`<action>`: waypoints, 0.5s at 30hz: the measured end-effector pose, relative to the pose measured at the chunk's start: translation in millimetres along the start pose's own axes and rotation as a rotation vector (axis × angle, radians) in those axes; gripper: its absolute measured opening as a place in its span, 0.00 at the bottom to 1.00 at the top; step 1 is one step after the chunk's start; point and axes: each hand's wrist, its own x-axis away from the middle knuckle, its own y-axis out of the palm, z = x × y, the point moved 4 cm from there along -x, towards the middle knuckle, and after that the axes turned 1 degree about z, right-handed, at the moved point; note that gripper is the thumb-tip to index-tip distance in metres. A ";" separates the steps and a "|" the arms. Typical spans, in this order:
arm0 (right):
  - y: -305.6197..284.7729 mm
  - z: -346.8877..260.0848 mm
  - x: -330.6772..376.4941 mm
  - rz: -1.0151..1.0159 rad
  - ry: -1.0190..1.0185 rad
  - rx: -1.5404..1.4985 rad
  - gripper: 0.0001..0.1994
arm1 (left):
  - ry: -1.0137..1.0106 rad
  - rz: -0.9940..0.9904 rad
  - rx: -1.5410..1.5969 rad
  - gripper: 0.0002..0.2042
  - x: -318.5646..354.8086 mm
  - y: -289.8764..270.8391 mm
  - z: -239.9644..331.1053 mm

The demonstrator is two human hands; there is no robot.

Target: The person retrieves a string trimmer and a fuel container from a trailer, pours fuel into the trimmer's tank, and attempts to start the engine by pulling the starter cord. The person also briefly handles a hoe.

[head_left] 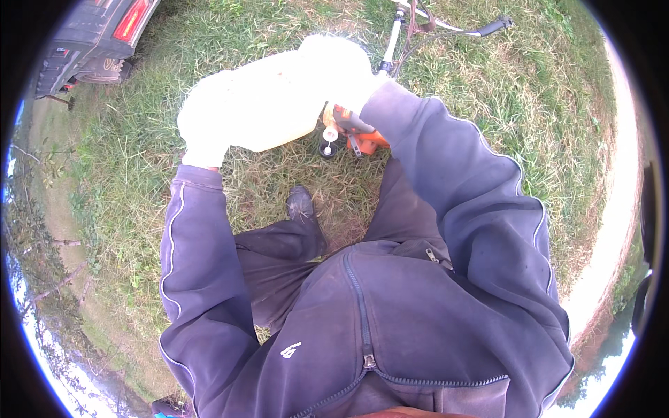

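Note:
A large whitish-yellow plastic jug [268,101], washed out by glare, lies tilted between my two hands above the grass. My left hand [204,117] is closed around its left end. At its right end my right hand [340,64] is closed on it too; glare blurs the fingers of both. Below the jug's right end sits an orange and dark small engine unit [371,139]. A small white round piece [329,134], perhaps a spout, shows over a round black opening or cup [327,148], with a thin pale line between them.
A shaft with a black-gripped handlebar [495,26] lies beyond the engine unit. The rear of a dark vehicle with a red light [131,19] stands at the far left. My shoe [300,202] rests on the grass. A pale path [603,209] runs along the right.

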 end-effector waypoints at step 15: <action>118.2 34.5 178.5 -0.499 0.546 -0.705 0.62 | 0.170 -0.653 -0.273 0.17 -10.6 23.8 19.9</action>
